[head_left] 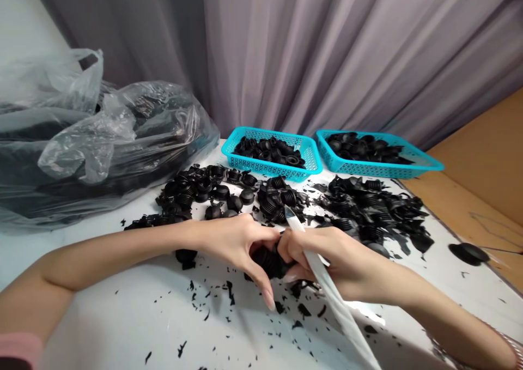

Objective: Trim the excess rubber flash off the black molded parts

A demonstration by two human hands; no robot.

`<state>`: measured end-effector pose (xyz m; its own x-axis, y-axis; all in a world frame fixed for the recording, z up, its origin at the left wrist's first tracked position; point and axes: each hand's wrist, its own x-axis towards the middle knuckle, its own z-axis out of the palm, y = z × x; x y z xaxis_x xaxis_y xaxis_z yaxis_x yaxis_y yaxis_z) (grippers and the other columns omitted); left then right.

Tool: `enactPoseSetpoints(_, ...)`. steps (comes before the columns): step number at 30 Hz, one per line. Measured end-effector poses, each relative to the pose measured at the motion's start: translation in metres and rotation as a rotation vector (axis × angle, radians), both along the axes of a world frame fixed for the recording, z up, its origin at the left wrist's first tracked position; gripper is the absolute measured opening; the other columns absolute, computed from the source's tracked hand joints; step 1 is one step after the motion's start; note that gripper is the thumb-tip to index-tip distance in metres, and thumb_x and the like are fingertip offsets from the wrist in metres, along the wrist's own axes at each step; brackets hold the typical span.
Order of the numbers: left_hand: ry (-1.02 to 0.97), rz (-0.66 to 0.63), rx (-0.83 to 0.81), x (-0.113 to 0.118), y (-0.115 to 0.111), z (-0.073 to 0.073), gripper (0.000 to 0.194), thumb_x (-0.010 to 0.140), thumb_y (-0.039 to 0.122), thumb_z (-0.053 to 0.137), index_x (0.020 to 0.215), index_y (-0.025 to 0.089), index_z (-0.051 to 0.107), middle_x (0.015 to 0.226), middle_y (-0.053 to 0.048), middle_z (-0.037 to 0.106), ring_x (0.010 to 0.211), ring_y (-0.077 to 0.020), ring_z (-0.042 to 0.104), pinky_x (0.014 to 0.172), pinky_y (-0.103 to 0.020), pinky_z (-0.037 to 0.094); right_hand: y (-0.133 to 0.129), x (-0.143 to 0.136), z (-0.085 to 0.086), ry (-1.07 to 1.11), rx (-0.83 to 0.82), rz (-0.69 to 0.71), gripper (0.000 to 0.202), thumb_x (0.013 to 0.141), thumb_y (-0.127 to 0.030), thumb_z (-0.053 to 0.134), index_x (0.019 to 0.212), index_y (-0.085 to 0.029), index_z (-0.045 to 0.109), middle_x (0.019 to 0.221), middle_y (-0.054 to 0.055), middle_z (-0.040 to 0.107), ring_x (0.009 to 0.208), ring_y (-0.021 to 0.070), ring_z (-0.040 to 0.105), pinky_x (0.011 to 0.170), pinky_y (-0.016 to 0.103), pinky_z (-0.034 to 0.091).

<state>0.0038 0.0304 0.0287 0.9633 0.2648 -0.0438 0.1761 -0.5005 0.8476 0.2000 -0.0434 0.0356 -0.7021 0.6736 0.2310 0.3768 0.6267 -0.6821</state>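
Observation:
My left hand (241, 244) curves round a black ribbed rubber part (267, 261), its thumb stretched toward the table. Close against it, my right hand (322, 255) has its fingers closed, the fingertips at the same part. A long white-handled tool with a metal tip (322, 277) lies across that hand, gripped in it; the tip points up and away from me. The tool's exact kind I cannot make out. Just beyond my hands lies a heap of similar black rubber parts (204, 187), and a second heap with ragged scraps (371, 209) lies to the right.
Two blue mesh baskets, a left one (272, 169) and a right one (379, 169), hold black parts at the back. A large clear plastic bag (122, 135) bulges at left. Black trimmings dot the white table (122, 326). One round black part (468, 254) lies near the right edge.

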Motion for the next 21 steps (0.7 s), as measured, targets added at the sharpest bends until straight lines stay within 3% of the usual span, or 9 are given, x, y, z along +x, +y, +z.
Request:
enactPoseSetpoints(3,-0.021,0.051,0.086,-0.005,-0.004,-0.003,0.033,0.064,0.044,0.077,0.076,0.019,0.059,0.054,0.008,0.036,0.048,-0.0080,0.031,0.046,-0.023,0.024,0.001,-0.003,0.000,0.024,-0.083,-0.060,0.026,0.089,-0.019,0.051,0.072,-0.023,0.031,0.068,-0.003,0.045,0.057,0.0106,0.038,0.052,0.023,0.036)
enactPoseSetpoints(6,-0.017,0.095,0.121,-0.008,-0.009,-0.004,0.035,0.066,0.045,0.075,0.084,0.019,0.062,0.054,0.008,0.044,0.047,-0.0079,0.036,0.047,-0.022,0.028,-0.004,-0.009,-0.002,0.011,-0.128,-0.140,0.030,0.088,-0.021,0.053,0.073,-0.024,0.027,0.067,-0.006,0.039,0.056,0.0096,0.033,0.048,0.022,0.032)
enactPoseSetpoints(10,0.020,0.121,0.207,-0.008,-0.014,-0.003,0.021,0.075,0.032,0.070,0.086,0.017,0.064,0.060,0.004,0.058,0.049,-0.0095,0.048,0.048,-0.021,0.033,-0.016,-0.013,-0.010,-0.035,-0.220,-0.164,0.030,0.086,-0.014,0.054,0.079,-0.024,0.027,0.068,-0.006,0.045,0.057,0.0089,0.042,0.047,0.019,0.035)
enactPoseSetpoints(13,0.027,0.084,0.248,-0.007,-0.017,-0.002,0.014,0.078,0.023,0.067,0.088,0.014,0.064,0.068,0.000,0.066,0.054,-0.0110,0.056,0.049,-0.020,0.037,-0.019,-0.013,-0.014,-0.092,-0.118,-0.172,0.028,0.084,-0.006,0.047,0.079,-0.024,0.026,0.068,-0.005,0.048,0.055,0.0092,0.042,0.046,0.020,0.035)
enactPoseSetpoints(17,0.000,0.004,0.302,-0.006,-0.017,-0.005,0.026,0.073,0.034,0.072,0.086,0.014,0.062,0.064,0.000,0.065,0.052,-0.0110,0.057,0.045,-0.019,0.036,-0.015,-0.010,-0.010,-0.077,0.011,-0.079,0.027,0.082,-0.004,0.044,0.077,-0.024,0.026,0.067,-0.005,0.044,0.052,0.0088,0.034,0.046,0.020,0.031)
enactPoseSetpoints(21,-0.006,-0.009,0.366,-0.005,-0.015,-0.004,0.034,0.068,0.041,0.076,0.081,0.013,0.060,0.057,0.003,0.057,0.047,-0.0093,0.047,0.041,-0.021,0.028,-0.008,-0.007,-0.002,-0.076,-0.012,0.049,0.026,0.082,-0.009,0.044,0.073,-0.024,0.024,0.064,-0.006,0.034,0.052,0.0094,0.027,0.046,0.022,0.026)
